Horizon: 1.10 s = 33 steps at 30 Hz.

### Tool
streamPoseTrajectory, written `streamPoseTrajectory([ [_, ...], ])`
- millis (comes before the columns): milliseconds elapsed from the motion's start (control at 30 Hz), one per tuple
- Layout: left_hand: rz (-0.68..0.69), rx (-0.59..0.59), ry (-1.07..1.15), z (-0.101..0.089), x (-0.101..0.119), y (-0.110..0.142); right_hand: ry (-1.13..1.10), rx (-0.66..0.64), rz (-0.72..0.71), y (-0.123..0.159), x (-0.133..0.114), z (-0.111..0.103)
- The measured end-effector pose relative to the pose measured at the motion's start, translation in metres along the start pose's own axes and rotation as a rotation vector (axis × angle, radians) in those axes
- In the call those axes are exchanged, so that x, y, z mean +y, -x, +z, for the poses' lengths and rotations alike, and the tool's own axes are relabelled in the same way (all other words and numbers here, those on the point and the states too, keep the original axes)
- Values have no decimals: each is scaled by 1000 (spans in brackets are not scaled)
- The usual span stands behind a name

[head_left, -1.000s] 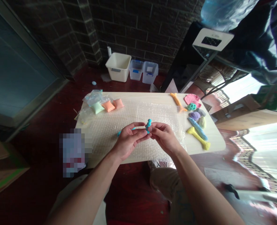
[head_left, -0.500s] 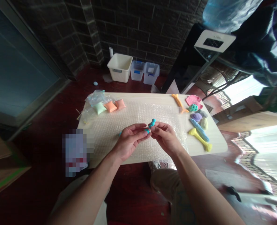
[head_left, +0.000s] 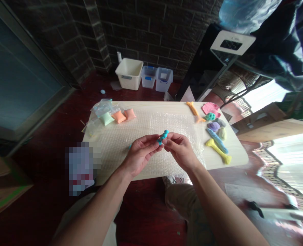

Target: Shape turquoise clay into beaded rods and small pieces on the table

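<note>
Between my two hands, above the bubble wrap [head_left: 151, 164], is a small chain of turquoise modelling clay balls [head_left: 164, 134]. My left hand [head_left: 142, 150] pinches its lower left end between thumb and fingers. The thumb and fingertips of my right hand [head_left: 179, 147] close on the chain from the other side, with the top ball sticking up above them. A bit of turquoise clay [head_left: 130, 146] shows just left of my left hand, mostly hidden behind it.
Bags of green clay [head_left: 107, 118] and orange clay [head_left: 119, 117] lie at the table's back left. Along the right side are an orange clay bone [head_left: 193, 108], a pink clay piece [head_left: 209, 108], a turquoise lattice ball [head_left: 210, 116], a blue roll [head_left: 218, 136] and a yellow bone [head_left: 219, 151].
The turquoise ball at my left fingertips has come up against the chain in my right hand, and they now look like one piece. The view has shifted slightly.
</note>
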State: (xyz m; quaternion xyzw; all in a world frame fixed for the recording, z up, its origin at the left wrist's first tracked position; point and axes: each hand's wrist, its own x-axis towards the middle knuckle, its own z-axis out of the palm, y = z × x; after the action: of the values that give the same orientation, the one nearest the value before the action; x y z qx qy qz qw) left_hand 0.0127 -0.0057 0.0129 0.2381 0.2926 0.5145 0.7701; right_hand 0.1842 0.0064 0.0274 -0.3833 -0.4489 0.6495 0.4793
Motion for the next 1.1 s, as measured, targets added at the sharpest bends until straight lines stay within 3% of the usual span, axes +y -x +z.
streamPoseTrajectory([
  [600,-19,44,78,-3,-1,2,52,-7,-36,1,4,0],
  [1100,-81,22,81,-3,2,3,25,14,50,-1,6,2],
])
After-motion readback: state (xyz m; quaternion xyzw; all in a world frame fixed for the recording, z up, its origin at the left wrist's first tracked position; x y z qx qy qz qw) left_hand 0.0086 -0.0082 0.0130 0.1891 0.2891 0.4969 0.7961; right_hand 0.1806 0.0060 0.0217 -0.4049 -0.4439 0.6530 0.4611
